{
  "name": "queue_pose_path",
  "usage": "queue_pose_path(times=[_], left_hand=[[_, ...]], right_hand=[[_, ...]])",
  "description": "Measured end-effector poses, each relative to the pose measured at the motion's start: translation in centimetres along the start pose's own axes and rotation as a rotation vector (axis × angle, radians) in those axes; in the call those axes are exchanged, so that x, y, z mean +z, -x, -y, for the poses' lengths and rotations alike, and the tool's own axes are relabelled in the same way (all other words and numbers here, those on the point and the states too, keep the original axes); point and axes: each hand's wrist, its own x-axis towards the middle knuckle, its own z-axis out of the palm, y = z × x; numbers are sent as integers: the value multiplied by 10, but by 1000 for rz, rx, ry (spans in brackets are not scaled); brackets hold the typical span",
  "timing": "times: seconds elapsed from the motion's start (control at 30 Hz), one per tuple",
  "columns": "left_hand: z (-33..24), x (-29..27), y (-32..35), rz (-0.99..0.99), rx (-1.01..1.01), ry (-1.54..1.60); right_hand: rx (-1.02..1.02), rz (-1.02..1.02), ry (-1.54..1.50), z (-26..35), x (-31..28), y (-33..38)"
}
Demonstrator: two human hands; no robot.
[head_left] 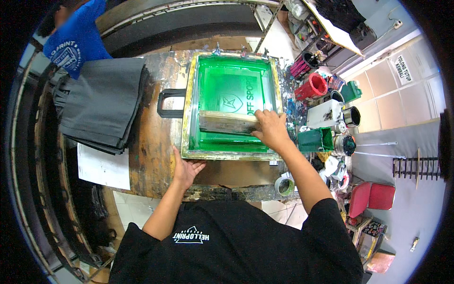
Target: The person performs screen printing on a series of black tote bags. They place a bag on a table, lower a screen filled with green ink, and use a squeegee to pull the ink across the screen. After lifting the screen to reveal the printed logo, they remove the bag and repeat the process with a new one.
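Observation:
A screen-printing frame (231, 155) with yellowish edges lies on the worktable, its mesh green with ink and showing a logo and lettering. My right hand (271, 128) is closed on the right end of a wooden squeegee (227, 122), which lies crosswise on the mesh in the frame's nearer half. At the near left corner of the frame, my left hand (187, 168) has its fingers stretched out, with the thumb up against the frame's edge. A dark handle loop (163, 104) sticks out from under the frame's left side; the rest of that piece is hidden.
Left on the stained table (158, 142) lies a stack of dark grey fabric bags (101, 102), beside a person in a blue shirt (78, 38). Ink containers, including a red tub (313, 86) and a green one (316, 139), crowd the right side. A tape roll (284, 186) sits at the near edge.

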Motion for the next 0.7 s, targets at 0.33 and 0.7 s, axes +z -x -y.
queue_pose_path(times=[0.33, 0.7], left_hand=[[-3, 5, -2, -38, -13, -20], [-4, 7, 1, -65, -36, -31]], right_hand=[[-41, 98, 40, 23, 26, 32], [-9, -15, 139, -32, 54, -99]])
